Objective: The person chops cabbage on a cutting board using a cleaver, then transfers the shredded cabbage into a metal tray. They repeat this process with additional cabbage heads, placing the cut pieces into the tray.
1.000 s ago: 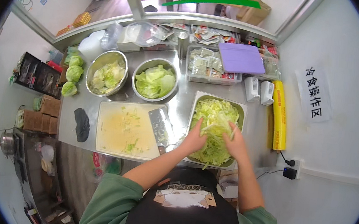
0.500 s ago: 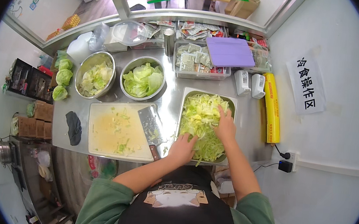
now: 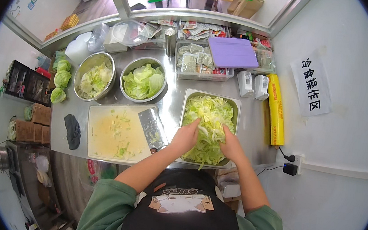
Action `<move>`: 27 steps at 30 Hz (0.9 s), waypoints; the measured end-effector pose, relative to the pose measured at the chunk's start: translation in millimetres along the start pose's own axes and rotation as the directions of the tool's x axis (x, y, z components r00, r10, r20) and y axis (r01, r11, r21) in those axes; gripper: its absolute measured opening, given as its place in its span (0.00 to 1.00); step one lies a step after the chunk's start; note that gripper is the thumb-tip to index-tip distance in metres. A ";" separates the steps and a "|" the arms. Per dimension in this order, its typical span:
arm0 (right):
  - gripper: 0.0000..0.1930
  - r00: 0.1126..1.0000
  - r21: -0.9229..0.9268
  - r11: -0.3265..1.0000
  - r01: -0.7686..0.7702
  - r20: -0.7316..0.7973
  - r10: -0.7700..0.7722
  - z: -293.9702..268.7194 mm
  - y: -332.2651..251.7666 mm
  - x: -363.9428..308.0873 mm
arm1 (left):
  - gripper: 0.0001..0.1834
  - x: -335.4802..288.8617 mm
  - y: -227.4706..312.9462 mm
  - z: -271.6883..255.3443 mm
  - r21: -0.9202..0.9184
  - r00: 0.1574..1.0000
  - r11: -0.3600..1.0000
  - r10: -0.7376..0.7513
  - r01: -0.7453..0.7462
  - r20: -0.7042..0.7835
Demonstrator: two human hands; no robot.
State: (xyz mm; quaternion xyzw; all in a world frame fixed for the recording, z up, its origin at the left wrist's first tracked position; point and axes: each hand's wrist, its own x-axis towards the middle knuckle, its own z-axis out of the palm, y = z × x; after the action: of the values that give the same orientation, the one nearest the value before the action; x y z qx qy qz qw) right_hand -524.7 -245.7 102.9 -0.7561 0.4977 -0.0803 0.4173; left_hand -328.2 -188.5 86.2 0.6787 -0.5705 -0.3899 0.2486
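Observation:
Shredded lettuce (image 3: pixel 211 106) fills a steel rectangular pan (image 3: pixel 236 120) in front of me. My left hand (image 3: pixel 186 136) and my right hand (image 3: pixel 231 145) press a clump of the shreds between them from both sides, over the near half of the pan. The fingertips are partly sunk in the lettuce. A few shreds hang over the pan's near rim. To the left lies a pale cutting board (image 3: pixel 100 144) strewn with lettuce scraps. A cleaver (image 3: pixel 150 125) rests on its right edge, wet bits on the blade, its handle partly behind my left forearm.
Two steel bowls hold lettuce leaves: one (image 3: pixel 114 74) at the left, another (image 3: pixel 164 86) beside it. Whole lettuce heads (image 3: pixel 62 79) line the left edge near a dark cloth (image 3: pixel 72 131). Behind stand sachet bins (image 3: pixel 204 76) and a purple lid (image 3: pixel 233 53); a yellow box (image 3: pixel 276 111) lies right.
My right hand has drawn back toward me and my left has moved up slightly. Both now gather a clump of lettuce between them. The view has shifted a little.

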 end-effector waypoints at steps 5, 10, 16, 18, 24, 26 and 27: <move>0.34 0.961 -0.292 0.939 0.182 -0.149 -0.233 9.5 -6.3 5.2 | 0.29 1.5 -22.5 24.1 0.350 0.945 0.894 0.320 -0.279 -0.062; 0.38 0.930 -0.536 0.766 0.356 0.122 -0.347 36.2 13.9 15.8 | 0.31 -19.3 -33.1 25.2 0.446 0.942 0.831 0.303 -0.334 0.142; 0.38 0.990 -0.537 0.843 0.035 -0.096 -0.102 25.2 29.3 58.0 | 0.29 -37.5 -36.0 18.2 0.384 0.934 0.852 0.335 -0.357 0.125; 0.39 0.987 -0.522 0.853 0.006 -0.133 -0.089 35.9 32.9 57.5 | 0.28 -42.5 -31.3 11.0 0.421 0.934 0.833 0.323 -0.357 0.153; 0.38 0.967 -0.556 0.805 0.208 -0.007 -0.254 63.3 9.1 0.7 | 0.22 -39.4 -48.1 15.5 0.367 0.967 0.898 0.253 -0.242 0.017; 0.37 0.948 -0.566 0.783 0.257 -0.009 -0.318 59.9 9.1 -7.5 | 0.22 -34.4 -52.7 20.2 0.357 0.979 0.912 0.182 -0.201 0.088; 0.36 0.969 -0.532 0.821 0.208 -0.002 -0.247 54.0 7.7 -8.7 | 0.22 -31.1 -51.7 20.0 0.354 0.981 0.917 0.148 -0.184 0.125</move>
State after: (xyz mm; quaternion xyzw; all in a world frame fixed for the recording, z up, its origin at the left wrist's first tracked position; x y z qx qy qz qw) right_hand -505.3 -210.0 65.4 -0.8921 0.4211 -0.0167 0.1630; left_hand -315.9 -144.6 42.0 0.6426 -0.6995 -0.2872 0.1232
